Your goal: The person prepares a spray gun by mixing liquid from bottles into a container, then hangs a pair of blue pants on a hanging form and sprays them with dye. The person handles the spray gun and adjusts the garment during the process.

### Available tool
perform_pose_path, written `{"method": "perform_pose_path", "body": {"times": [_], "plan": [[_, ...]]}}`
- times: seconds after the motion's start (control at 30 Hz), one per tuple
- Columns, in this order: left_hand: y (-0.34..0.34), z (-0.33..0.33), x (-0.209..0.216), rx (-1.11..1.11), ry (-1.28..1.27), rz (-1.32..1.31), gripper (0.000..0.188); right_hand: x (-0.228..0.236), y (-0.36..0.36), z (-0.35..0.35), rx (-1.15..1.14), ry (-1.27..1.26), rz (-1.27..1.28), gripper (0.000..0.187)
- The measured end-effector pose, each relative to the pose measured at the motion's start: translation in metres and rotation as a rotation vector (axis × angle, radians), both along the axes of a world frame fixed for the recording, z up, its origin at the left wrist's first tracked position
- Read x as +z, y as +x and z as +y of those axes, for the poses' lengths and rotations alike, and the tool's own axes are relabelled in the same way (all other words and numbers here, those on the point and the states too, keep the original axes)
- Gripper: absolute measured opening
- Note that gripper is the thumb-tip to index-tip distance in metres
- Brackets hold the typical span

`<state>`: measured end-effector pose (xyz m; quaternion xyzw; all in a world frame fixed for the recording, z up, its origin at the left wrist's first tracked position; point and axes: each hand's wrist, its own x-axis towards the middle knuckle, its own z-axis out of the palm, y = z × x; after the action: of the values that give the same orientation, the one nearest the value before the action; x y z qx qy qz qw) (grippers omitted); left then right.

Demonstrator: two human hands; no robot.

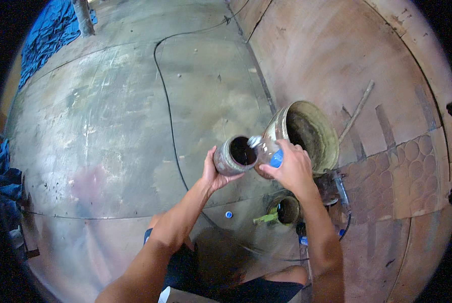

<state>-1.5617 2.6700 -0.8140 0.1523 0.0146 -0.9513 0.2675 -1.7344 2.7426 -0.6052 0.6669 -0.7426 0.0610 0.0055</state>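
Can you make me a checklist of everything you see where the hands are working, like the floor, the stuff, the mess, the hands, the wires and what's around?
Surface: stained grey floor, boards meeting at seams.
Job's things: small can with dark liquid inside; clear bottle with a blue label, tipped with its mouth at the can's rim.
Clutter: big bucket behind the hands; small tin with a green-handled tool in it; blue cap on the floor; thin stick.
Hands: left hand grips the can; right hand grips the bottle.
Cables: black cable snakes across the floor.
Surroundings: blue sheet at far left; reddish boards on the right.
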Motion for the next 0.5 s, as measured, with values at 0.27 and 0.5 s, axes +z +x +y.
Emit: {"method": "perform_pose_path", "body": {"times": [0.27,0.5], "plan": [[0.005,-0.009,-0.003,0.108,-0.011,-0.008,0.075,-0.227,0.021,0.074,-0.443,-0.375,-1.103,0.065],[0.009,-0.005,0.01,0.125,-0.023,-0.051,0.074,-0.33,0.057,0.1,-0.534,-0.182,-0.844,0.08]]}}
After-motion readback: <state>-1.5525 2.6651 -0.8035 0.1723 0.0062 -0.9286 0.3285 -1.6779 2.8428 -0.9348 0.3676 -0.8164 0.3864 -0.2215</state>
